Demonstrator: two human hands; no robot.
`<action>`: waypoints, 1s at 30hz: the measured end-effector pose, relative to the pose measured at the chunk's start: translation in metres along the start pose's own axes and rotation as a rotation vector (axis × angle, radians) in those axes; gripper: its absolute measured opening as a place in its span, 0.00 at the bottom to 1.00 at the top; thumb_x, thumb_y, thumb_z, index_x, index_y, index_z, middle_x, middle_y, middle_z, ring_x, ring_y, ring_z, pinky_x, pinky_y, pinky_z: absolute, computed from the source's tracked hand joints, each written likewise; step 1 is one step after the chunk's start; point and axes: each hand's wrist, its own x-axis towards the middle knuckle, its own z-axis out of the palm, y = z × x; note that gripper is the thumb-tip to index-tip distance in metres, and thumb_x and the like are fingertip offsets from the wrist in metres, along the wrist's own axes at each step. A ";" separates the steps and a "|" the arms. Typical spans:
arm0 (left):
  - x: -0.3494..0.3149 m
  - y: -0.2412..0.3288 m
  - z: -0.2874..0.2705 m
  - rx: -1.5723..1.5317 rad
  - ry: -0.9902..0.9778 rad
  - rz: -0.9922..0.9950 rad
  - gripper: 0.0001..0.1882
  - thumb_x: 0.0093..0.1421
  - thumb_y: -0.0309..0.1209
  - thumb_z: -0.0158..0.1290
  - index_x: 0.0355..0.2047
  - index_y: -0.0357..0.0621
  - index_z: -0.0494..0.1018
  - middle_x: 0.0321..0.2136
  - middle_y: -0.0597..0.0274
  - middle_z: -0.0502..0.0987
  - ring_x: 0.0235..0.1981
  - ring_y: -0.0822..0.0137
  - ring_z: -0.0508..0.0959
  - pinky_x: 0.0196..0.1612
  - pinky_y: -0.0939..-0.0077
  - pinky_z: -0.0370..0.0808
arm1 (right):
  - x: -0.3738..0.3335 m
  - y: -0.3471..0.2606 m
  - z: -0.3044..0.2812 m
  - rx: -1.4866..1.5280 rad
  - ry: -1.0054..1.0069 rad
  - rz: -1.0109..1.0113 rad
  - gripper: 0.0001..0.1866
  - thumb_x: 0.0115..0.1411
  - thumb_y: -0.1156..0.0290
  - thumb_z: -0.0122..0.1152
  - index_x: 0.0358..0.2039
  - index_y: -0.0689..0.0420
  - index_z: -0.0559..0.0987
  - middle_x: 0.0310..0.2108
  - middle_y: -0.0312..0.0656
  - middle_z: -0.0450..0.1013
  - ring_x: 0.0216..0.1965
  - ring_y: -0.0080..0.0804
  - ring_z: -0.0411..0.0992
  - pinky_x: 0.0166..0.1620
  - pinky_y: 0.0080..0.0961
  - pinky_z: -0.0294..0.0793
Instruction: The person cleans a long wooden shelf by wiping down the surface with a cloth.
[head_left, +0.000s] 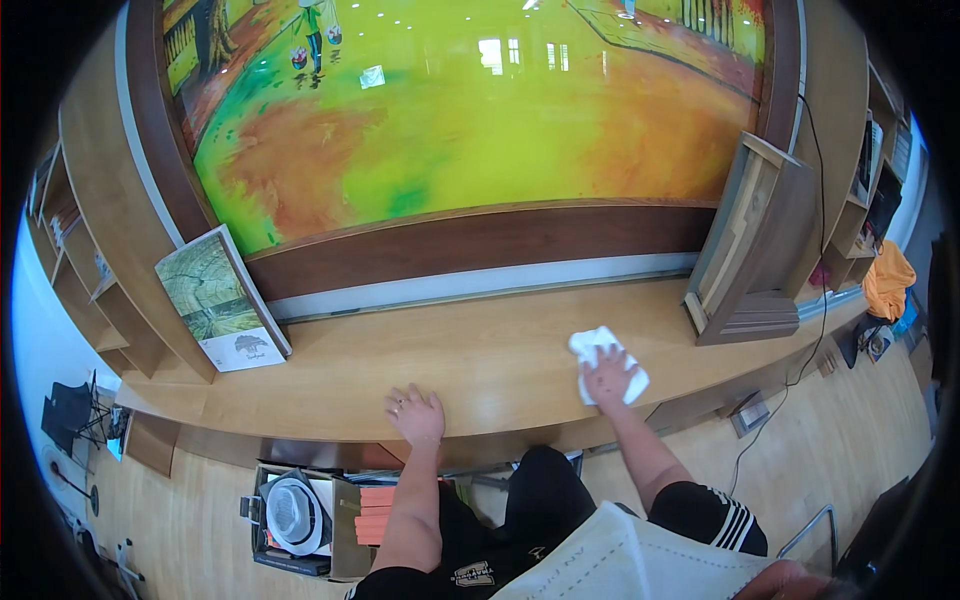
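My right hand (pixel 607 378) presses a white cloth (pixel 592 347) flat on a light wooden counter (pixel 480 355), right of centre. The cloth sticks out past my fingers on both sides. My left hand (pixel 416 412) rests palm down on the counter near its front edge, fingers spread, holding nothing. A ring shows on one finger of that hand.
A large glossy yellow-orange painting (pixel 470 110) in a dark frame leans behind the counter. A small framed picture (pixel 222 300) stands at the left, a wooden frame (pixel 750 240) at the right. Shelves flank both sides. Below the counter sits a box with a white fan (pixel 295 515). A cable (pixel 800 370) hangs at the right.
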 end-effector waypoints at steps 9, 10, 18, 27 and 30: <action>-0.003 -0.001 0.000 -0.001 -0.031 0.002 0.31 0.63 0.50 0.43 0.61 0.45 0.66 0.64 0.38 0.59 0.65 0.37 0.56 0.64 0.41 0.51 | -0.102 -0.170 -0.001 0.156 -0.151 -0.549 0.33 0.58 0.40 0.50 0.61 0.40 0.70 0.66 0.44 0.58 0.68 0.49 0.52 0.63 0.68 0.45; -0.005 -0.004 0.004 -0.003 -0.042 -0.005 0.31 0.63 0.50 0.43 0.61 0.46 0.65 0.64 0.38 0.59 0.65 0.37 0.56 0.64 0.41 0.51 | -0.106 -0.174 -0.001 0.159 -0.160 -0.552 0.33 0.58 0.40 0.50 0.61 0.40 0.70 0.66 0.44 0.58 0.68 0.49 0.52 0.63 0.68 0.45; 0.003 -0.005 0.010 0.001 -0.022 0.033 0.32 0.63 0.52 0.43 0.61 0.45 0.66 0.63 0.38 0.60 0.65 0.37 0.56 0.63 0.41 0.51 | -0.061 -0.103 -0.001 0.228 -0.137 -0.586 0.31 0.56 0.42 0.55 0.58 0.38 0.72 0.65 0.40 0.60 0.67 0.45 0.54 0.64 0.65 0.47; 0.001 -0.008 0.014 -0.018 0.066 0.052 0.31 0.63 0.52 0.43 0.59 0.45 0.67 0.61 0.37 0.62 0.63 0.36 0.57 0.63 0.40 0.52 | 0.015 0.121 -0.020 0.060 0.079 -0.087 0.30 0.57 0.43 0.56 0.58 0.41 0.72 0.64 0.42 0.62 0.66 0.41 0.58 0.64 0.58 0.52; -0.001 -0.006 0.011 -0.030 0.034 0.045 0.32 0.64 0.52 0.42 0.60 0.45 0.67 0.62 0.37 0.61 0.64 0.36 0.56 0.63 0.41 0.50 | 0.023 0.166 -0.030 0.031 0.083 0.047 0.30 0.58 0.44 0.55 0.59 0.42 0.72 0.65 0.42 0.60 0.66 0.45 0.56 0.64 0.62 0.49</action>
